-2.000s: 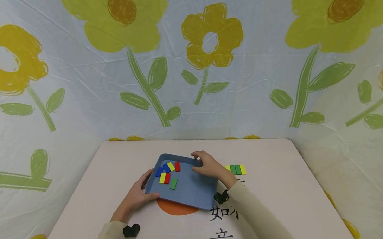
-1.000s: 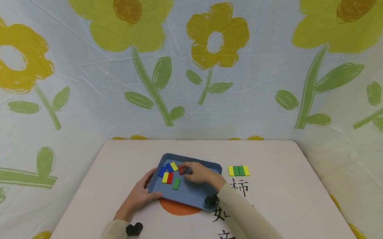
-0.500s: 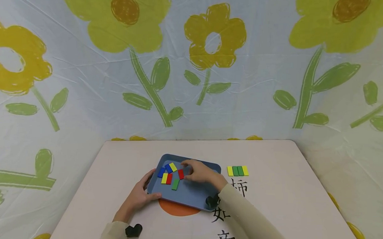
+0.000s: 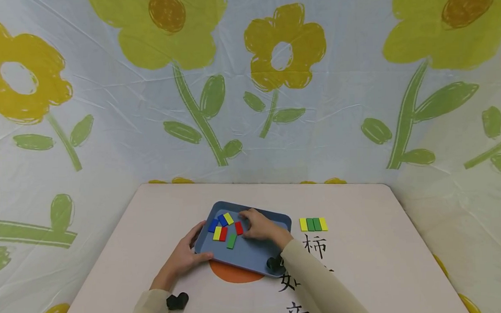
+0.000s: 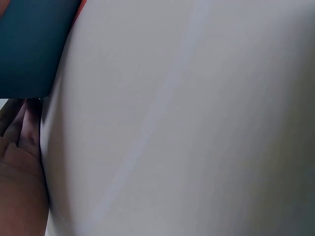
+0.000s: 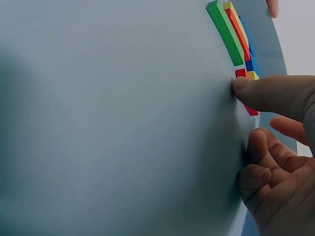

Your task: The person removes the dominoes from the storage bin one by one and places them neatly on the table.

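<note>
In the head view, a shallow blue tray (image 4: 254, 257) sits slantwise on the table. My left hand (image 4: 182, 258) grips its left end, thumb on the near rim and fingers round the side. My right hand (image 4: 259, 226) is over the tray with fingers loosely bent, beside a single red domino-like block (image 4: 238, 228). In the right wrist view the thumb (image 6: 266, 93) overlaps that block. A green block (image 4: 231, 241) lies nearer me. A yellow block (image 4: 217, 233) touches another red block (image 4: 223, 234); behind them are two blue blocks (image 4: 213, 225) and a yellow block (image 4: 228, 218).
Several yellow and green blocks (image 4: 313, 224) lie in a row on the table, right of the tray. The pale table (image 4: 370, 263) bears black characters and an orange disc (image 4: 234, 273). A flower-printed cloth (image 4: 316, 149) hangs behind and at the sides.
My right hand has moved left from the tray's far rim to the single red block, which has slid towards me. The fingers now stand just right of it. The left hand keeps its hold.
</note>
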A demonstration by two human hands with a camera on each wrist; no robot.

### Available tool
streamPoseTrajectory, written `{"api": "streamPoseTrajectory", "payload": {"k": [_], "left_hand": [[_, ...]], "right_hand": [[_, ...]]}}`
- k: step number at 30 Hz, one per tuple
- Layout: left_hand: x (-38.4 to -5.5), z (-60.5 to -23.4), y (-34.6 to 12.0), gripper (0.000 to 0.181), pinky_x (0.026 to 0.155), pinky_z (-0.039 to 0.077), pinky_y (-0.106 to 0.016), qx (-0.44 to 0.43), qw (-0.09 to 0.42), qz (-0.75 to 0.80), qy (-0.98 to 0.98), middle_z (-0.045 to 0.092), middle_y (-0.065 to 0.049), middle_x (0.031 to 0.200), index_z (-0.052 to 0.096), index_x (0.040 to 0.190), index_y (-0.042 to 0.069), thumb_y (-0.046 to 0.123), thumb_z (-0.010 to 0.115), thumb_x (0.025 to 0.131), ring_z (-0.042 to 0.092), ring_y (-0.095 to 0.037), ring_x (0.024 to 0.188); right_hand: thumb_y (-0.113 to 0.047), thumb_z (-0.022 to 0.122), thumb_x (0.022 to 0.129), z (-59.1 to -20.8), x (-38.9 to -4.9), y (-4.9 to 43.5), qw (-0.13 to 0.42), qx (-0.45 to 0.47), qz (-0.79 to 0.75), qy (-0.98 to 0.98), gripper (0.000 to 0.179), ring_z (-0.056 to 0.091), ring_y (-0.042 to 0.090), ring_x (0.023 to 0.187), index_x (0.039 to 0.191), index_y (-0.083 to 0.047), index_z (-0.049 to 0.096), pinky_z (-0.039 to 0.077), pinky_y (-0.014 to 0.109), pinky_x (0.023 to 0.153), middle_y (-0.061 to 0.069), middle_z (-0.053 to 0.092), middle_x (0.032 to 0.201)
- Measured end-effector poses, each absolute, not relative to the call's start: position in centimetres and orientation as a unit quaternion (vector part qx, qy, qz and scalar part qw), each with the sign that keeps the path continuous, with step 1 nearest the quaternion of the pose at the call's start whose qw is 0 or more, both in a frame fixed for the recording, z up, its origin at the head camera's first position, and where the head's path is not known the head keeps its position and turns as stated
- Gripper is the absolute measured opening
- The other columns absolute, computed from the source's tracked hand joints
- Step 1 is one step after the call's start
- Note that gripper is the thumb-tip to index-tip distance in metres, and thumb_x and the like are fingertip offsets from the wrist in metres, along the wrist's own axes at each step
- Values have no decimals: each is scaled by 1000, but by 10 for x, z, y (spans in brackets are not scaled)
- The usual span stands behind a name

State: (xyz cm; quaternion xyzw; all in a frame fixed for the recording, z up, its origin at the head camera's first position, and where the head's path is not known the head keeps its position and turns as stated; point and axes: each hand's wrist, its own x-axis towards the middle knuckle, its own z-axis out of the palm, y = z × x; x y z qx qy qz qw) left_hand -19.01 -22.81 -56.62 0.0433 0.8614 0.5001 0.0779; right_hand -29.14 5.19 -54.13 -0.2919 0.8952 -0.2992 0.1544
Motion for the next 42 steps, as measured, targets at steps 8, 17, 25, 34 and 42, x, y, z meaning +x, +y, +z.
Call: {"api": "streamPoseTrajectory", "payload": {"k": [8,17,25,34,42], "left_hand": [[-192,-569,-228,102,120,31,-64,39,80,498,863,31,-12,168,29,163,28,41,87,79,37,-41,150],[-192,-568,-228,102,120,31,-64,39,81,498,863,32,-12,168,30,162,27,40,87,79,38,-41,150],[-191,-568,-228,102,120,32,-63,39,83,496,864,31,-12,168,29,162,28,41,87,79,36,-42,151],[-190,-566,-226,101,120,32,-64,44,78,500,861,32,-13,168,30,162,26,38,87,80,37,-42,150],[-189,-566,-227,102,119,32,-65,40,78,492,866,31,-13,168,29,163,27,40,87,80,37,-43,150]], "right_hand": [[-18,81,88,-543,-292,47,145,-309,-288,895,55,53,14,92,137,-3,61,51,29,84,12,62,126],[-13,79,88,-541,-292,44,141,-322,-282,893,43,55,15,98,128,-5,68,53,32,90,8,65,119],[-12,77,88,-539,-289,41,151,-315,-282,894,45,59,22,112,132,-6,67,53,41,106,12,62,133],[-15,81,85,-539,-289,51,149,-314,-290,892,42,57,18,103,125,-7,73,54,36,95,9,67,122],[-17,81,85,-525,-283,71,153,-281,-330,888,40,55,14,83,124,-8,73,48,27,70,7,65,117]]}}
